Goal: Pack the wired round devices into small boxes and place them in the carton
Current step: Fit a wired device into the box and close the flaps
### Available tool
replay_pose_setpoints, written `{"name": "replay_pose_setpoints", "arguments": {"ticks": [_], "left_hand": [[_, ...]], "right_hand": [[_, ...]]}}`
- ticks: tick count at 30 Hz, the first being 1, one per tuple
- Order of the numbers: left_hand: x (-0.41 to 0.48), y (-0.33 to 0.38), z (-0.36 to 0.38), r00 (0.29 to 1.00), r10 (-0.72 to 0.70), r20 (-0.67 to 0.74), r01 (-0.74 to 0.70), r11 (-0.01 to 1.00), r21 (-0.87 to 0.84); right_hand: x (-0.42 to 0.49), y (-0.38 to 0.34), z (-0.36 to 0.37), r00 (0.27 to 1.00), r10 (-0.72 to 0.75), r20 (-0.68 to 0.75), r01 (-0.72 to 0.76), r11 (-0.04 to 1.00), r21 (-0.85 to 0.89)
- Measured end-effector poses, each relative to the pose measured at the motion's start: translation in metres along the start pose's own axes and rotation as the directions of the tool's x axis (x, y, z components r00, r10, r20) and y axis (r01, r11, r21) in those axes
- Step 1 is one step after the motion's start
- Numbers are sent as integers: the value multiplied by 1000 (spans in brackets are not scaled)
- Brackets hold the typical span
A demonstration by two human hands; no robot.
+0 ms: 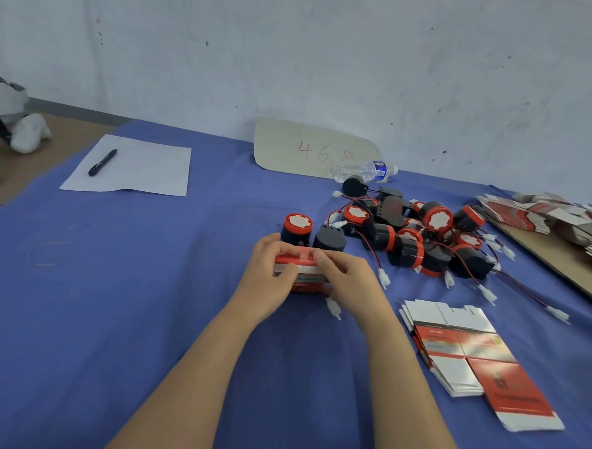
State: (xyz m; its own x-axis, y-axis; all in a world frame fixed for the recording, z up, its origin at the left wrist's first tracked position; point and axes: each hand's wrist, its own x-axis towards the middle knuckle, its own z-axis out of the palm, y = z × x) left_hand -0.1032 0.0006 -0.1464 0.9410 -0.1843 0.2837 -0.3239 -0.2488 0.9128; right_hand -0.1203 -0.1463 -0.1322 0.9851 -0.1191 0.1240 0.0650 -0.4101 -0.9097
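A small red and white box (302, 279) stands on the blue cloth at the centre. My left hand (268, 274) grips its left side, fingers curled over the top. My right hand (348, 282) holds its right side, with fingers on the top flap. A white wire plug (333, 308) lies below my right hand. Just behind the box stand two black round devices, one with a red cap (297, 228) and one dark (329, 238). A pile of black and red wired round devices (424, 234) lies to the right. No carton is in view.
A stack of flat red and white box blanks (466, 357) lies at the right front. More blanks (562, 221) are piled on a brown board at far right. A water bottle (366, 171), a cardboard sign (309, 149), and a paper sheet with a pen (102, 162) lie at the back.
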Motion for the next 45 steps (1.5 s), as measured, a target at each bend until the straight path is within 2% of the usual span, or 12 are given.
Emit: {"name": "replay_pose_setpoints", "arguments": {"ticks": [9, 12, 15, 18, 21, 24, 30, 32, 38, 41, 45], "left_hand": [[-1, 11, 0, 994, -98, -48, 91, 988, -126], [0, 14, 5, 979, -196, -59, 177, 955, -238], [2, 17, 6, 944, -329, -18, 304, 889, -342], [1, 14, 10, 958, -261, -122, 234, 952, -196], [-6, 15, 19, 944, -221, -245, 199, 974, -112], [-11, 16, 28, 915, -240, -324, 237, 970, -49], [-7, 12, 23, 934, -266, -238, 252, 964, -85], [-6, 8, 19, 952, -235, -198, 232, 972, -35], [-4, -2, 3, 989, -83, -121, 96, 989, 110], [-3, -2, 3, 985, -116, -126, 120, 992, 29], [1, 4, 5, 946, -261, -193, 212, 947, -243]], "right_hand": [[-2, -1, -2, 998, -45, 50, 50, 992, -115], [-3, -3, -1, 998, -23, 56, 26, 998, -56], [-2, -5, 5, 999, 45, -23, -45, 999, -21], [0, -6, 11, 991, 90, -100, -91, 996, -6], [-1, -8, 11, 983, 172, -70, -168, 984, 59], [-4, -8, 9, 978, 206, -14, -206, 978, 40], [-8, -5, 25, 987, 124, -99, -115, 990, 87], [-8, -6, 30, 988, 112, -103, -101, 989, 104], [-5, 2, 26, 991, 43, -126, -45, 999, -14], [-2, 3, 27, 986, 59, -155, -48, 996, 74], [-2, 3, 33, 983, 59, -177, -43, 995, 89]]}}
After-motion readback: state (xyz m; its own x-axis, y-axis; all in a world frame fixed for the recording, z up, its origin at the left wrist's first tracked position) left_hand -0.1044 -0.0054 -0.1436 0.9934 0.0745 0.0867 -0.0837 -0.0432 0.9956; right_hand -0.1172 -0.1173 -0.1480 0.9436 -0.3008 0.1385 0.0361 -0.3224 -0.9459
